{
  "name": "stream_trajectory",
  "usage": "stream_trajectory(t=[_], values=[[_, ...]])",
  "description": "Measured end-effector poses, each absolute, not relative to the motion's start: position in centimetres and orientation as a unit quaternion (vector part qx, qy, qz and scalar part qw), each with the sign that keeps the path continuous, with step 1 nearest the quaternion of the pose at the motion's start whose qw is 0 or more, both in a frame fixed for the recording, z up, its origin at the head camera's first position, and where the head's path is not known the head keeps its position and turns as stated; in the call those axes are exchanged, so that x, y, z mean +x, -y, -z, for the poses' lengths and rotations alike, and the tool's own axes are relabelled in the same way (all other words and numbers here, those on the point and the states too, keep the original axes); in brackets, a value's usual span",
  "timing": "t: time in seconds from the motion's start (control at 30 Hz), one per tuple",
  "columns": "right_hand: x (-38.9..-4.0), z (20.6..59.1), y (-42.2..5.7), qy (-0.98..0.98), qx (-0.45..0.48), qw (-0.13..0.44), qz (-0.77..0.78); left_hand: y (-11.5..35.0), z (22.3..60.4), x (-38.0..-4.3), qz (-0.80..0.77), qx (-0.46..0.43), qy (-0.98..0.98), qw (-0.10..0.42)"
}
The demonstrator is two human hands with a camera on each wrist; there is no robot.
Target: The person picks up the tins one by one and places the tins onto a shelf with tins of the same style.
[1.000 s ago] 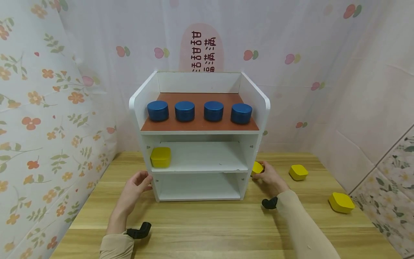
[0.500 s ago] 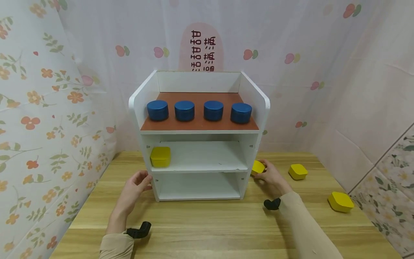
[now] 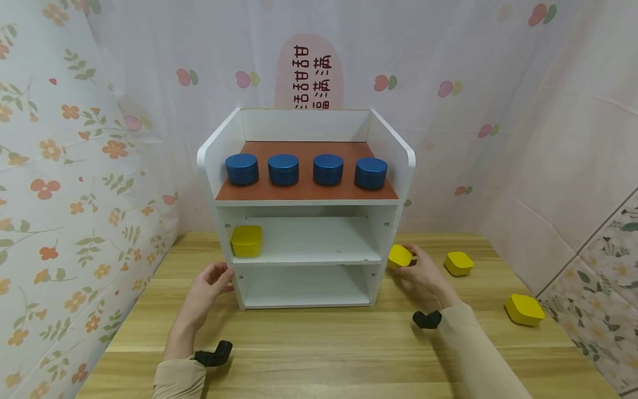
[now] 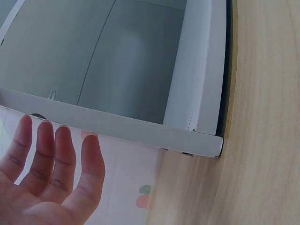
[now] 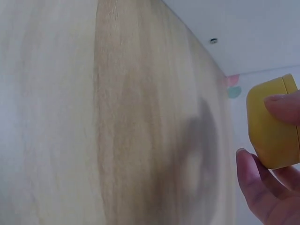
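My right hand [image 3: 425, 270] grips a rounded-square yellow box [image 3: 399, 256] just right of the white shelf unit [image 3: 306, 262]. In the right wrist view, the thumb lies on the side of that yellow box [image 5: 268, 126], with fingers beneath it; a shadow falls on the wood. My left hand [image 3: 206, 285] is beside the unit's lower left side. The left wrist view shows its fingertips [image 4: 92, 145] at the edge of the side panel, lightly bent and holding nothing; firm contact cannot be told. Another yellow box [image 3: 246, 241] stands at the left end of the middle shelf.
Several round blue tins [image 3: 284, 170] line the brown top shelf. Two more yellow boxes, a farther one [image 3: 458, 263] and a nearer one [image 3: 524, 310], lie on the wooden table [image 3: 319, 354] at right. Patterned curtains [image 3: 448, 138] close off the back and sides.
My right hand and its yellow box have shifted slightly to the right, and more of the box shows beside the unit. The left hand keeps its place.
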State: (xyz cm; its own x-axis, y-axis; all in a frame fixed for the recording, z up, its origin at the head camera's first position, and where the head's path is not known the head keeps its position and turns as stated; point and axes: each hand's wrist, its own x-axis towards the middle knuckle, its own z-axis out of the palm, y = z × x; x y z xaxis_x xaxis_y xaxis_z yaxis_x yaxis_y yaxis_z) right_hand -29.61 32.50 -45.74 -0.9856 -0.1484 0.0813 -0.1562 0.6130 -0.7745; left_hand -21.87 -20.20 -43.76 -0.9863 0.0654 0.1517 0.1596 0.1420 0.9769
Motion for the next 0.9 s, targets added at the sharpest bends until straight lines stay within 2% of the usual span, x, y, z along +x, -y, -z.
stream_trajectory(t=[0.43,0.9], values=[[-27.4,43.1,-31.8,0.906,0.121,0.032,-0.404,20.3,43.8,-21.8,0.650,-0.071,0.756,0.038],[-23.0,40.8,-32.3,0.909,0.159,0.070,-0.380,20.3,43.8,-21.9,0.650,-0.074,0.755,0.037]])
